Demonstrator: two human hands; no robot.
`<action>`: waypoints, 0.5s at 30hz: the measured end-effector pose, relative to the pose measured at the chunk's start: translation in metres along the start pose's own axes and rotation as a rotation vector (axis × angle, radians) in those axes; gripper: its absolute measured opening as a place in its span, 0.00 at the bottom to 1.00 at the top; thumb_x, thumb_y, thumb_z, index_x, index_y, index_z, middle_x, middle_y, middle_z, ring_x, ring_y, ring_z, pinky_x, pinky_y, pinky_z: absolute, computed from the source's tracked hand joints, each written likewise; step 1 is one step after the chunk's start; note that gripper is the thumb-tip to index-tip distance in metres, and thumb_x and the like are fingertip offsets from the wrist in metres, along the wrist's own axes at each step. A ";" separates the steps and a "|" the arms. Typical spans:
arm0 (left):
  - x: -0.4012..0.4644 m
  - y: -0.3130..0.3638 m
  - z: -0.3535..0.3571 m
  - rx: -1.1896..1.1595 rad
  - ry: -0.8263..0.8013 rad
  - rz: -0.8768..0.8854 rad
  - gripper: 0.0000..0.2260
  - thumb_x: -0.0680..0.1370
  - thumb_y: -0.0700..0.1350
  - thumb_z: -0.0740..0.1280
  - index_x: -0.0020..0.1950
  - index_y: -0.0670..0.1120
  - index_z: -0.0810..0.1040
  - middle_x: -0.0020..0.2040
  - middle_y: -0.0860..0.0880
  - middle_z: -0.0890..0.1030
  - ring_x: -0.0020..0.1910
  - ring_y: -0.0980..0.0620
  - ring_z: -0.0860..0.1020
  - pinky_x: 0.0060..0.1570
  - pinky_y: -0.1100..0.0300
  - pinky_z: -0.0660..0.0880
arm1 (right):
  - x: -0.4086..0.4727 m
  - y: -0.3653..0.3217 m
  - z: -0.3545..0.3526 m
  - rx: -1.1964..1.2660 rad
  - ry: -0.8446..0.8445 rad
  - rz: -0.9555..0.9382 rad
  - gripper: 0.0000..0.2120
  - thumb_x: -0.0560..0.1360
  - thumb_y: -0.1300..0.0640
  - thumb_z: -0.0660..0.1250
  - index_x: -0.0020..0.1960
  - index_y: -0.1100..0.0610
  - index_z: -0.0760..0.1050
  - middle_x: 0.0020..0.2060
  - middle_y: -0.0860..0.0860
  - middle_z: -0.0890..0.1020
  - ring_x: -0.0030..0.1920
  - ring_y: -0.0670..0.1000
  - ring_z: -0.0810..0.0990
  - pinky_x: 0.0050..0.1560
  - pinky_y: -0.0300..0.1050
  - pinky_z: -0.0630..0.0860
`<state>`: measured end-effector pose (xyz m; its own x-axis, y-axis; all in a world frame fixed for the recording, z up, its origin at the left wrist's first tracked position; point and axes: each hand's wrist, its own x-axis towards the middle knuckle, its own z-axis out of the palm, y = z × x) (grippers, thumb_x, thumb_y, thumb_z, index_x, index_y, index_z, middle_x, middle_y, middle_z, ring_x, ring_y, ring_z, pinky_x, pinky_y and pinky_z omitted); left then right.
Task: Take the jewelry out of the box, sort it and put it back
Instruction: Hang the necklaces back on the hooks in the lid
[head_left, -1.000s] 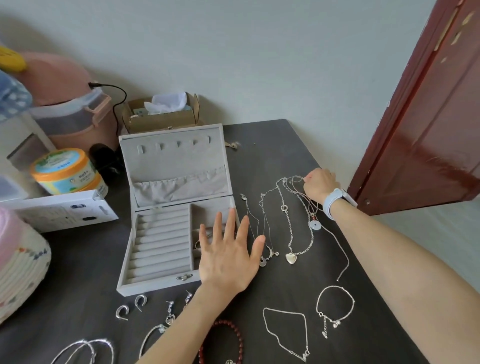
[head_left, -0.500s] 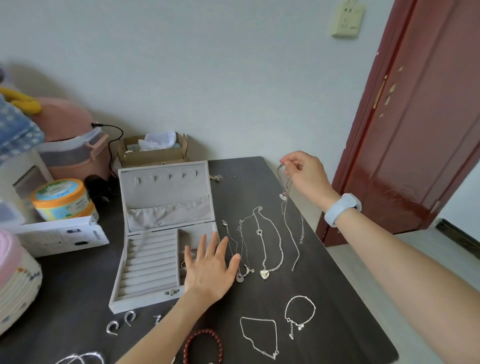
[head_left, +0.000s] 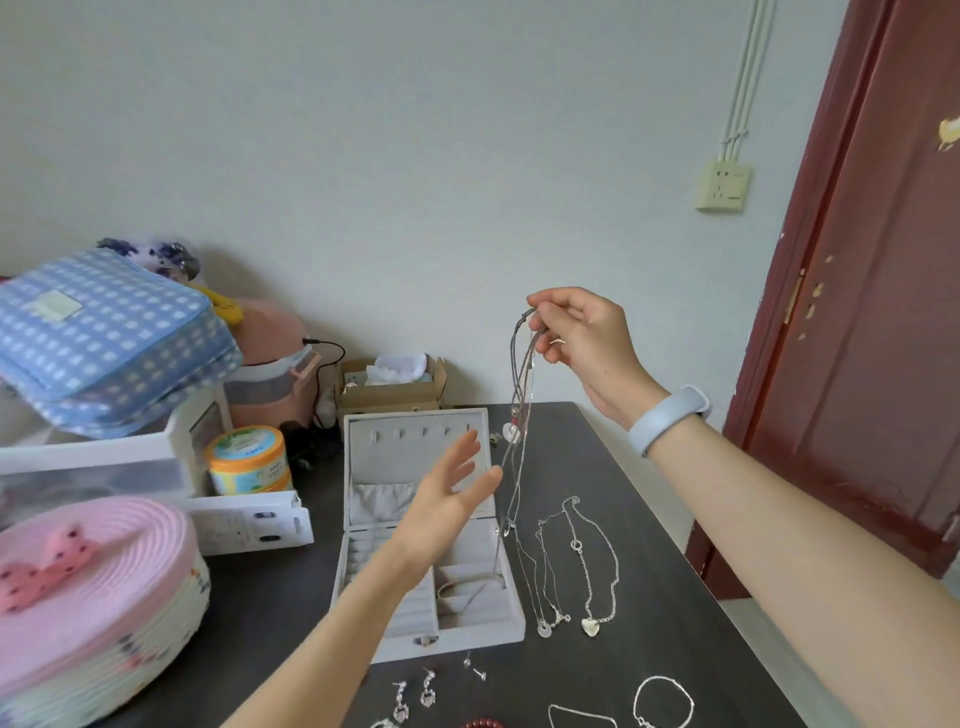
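Lifting a cord necklace clear before it goes back in the box

Nearest us on the dark tabletop lie drop earrings and thin silver chains, one ending in a heart pendant; beyond them our left hand hovers with fingers spread, its grip holding nothing, over the grey velvet-lined jewelry box with its lid up; farther off our right hand pinches a grey cord necklace high, its pale disc dangling; we judge the sorting half done, and next we should gather the limp cord and lower it in without tangling
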<state>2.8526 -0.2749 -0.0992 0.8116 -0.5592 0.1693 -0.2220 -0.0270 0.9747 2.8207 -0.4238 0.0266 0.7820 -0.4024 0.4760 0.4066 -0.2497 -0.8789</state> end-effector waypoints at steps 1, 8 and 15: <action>-0.005 0.002 -0.004 -0.028 -0.014 -0.004 0.24 0.78 0.46 0.64 0.72 0.53 0.61 0.68 0.54 0.69 0.67 0.55 0.67 0.61 0.62 0.62 | -0.001 -0.003 0.007 0.017 -0.020 0.003 0.09 0.77 0.67 0.58 0.45 0.59 0.75 0.33 0.52 0.76 0.25 0.44 0.72 0.26 0.34 0.68; -0.030 -0.001 -0.023 -0.155 -0.040 -0.050 0.22 0.76 0.49 0.66 0.69 0.56 0.66 0.67 0.54 0.71 0.64 0.56 0.71 0.65 0.56 0.65 | -0.018 -0.009 0.039 0.180 -0.123 0.094 0.10 0.77 0.67 0.58 0.43 0.58 0.75 0.32 0.53 0.75 0.26 0.47 0.72 0.27 0.34 0.69; -0.048 0.000 -0.032 -0.662 -0.202 -0.219 0.16 0.73 0.53 0.59 0.55 0.44 0.71 0.51 0.44 0.83 0.49 0.44 0.81 0.60 0.49 0.71 | -0.029 -0.002 0.047 0.273 -0.104 0.168 0.09 0.77 0.67 0.58 0.43 0.60 0.75 0.33 0.53 0.75 0.27 0.46 0.72 0.28 0.33 0.69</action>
<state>2.8313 -0.2218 -0.1028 0.6698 -0.7425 -0.0076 0.3598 0.3156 0.8780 2.8193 -0.3702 0.0129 0.8871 -0.3227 0.3300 0.3681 0.0630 -0.9277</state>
